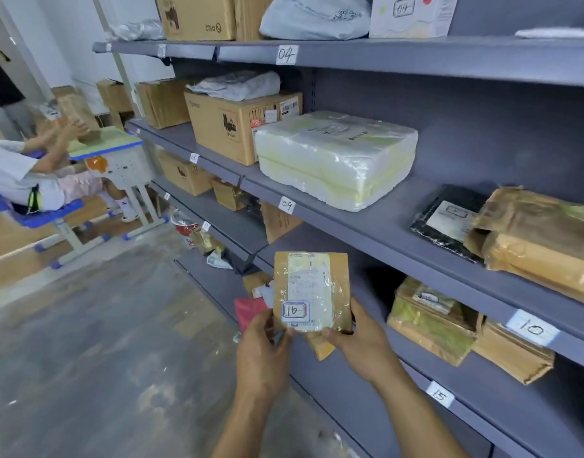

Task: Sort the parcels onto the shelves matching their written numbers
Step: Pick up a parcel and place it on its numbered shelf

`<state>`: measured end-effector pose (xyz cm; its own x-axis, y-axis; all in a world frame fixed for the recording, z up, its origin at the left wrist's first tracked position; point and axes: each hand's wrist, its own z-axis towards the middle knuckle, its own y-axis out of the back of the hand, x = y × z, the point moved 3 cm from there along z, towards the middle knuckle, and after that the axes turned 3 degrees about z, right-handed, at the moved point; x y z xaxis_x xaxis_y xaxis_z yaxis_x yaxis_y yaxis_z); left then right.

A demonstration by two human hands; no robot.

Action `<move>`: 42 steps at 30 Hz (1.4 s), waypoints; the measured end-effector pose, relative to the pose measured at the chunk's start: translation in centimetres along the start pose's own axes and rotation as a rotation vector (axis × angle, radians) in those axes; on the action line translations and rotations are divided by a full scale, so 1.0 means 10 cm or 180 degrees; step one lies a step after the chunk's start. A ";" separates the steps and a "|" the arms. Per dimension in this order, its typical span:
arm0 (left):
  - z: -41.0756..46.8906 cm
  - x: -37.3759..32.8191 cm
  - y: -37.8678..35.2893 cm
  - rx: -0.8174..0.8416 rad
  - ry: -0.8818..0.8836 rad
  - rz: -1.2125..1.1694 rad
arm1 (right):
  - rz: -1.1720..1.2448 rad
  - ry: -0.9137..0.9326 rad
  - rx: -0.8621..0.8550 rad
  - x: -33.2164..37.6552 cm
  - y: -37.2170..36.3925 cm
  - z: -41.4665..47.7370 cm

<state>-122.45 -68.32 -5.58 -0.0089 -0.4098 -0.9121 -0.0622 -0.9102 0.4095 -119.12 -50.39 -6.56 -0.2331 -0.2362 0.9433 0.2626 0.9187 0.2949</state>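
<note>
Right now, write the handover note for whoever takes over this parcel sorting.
Left hand and right hand: both grip the lower corners of the small brown cardboard parcel marked 16, held upright before the grey metal shelves.
Paper shelf labels 04, 09, 10, 15 in view; no 16 visible.
Done: several parcels already lie on these shelves.
Left: find shelf 16, likely beyond 15, and place this parcel there.

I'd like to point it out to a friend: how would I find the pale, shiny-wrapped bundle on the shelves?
On the grey shelf unit, find the edge tag reading 09. Just above it lies the bundle, a flat whitish-yellow block in glossy film. Its neighbours are a brown cardboard box and a black packet, so it alone is pale and shiny.
</note>
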 end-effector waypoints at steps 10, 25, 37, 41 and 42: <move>1.38 0.42 0.48 0.0660 -0.0189 0.0150 | -0.0062 -0.0352 -0.0515 0.25 -0.90 0.76; 2.48 0.82 0.04 0.1396 0.0080 0.0419 | -0.0277 -0.1223 -0.0877 -0.07 -1.13 1.61; 3.70 1.09 -0.61 0.1541 0.0004 0.0439 | -0.0346 -0.1449 -0.1009 -0.41 -1.12 2.92; 4.00 1.21 -0.78 0.1527 -0.0104 0.0475 | -0.0431 -0.1379 -0.1246 -0.52 -1.14 3.16; 4.06 1.22 -0.82 0.1503 -0.0163 0.0478 | -0.0453 -0.1325 -0.1311 -0.55 -1.14 3.21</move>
<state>-162.61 -63.43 -20.81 -0.1009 -0.5200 -0.8482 -0.5014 -0.7098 0.4948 -150.88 -49.38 -19.97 -0.6178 -0.1277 0.7759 0.5237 0.6692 0.5272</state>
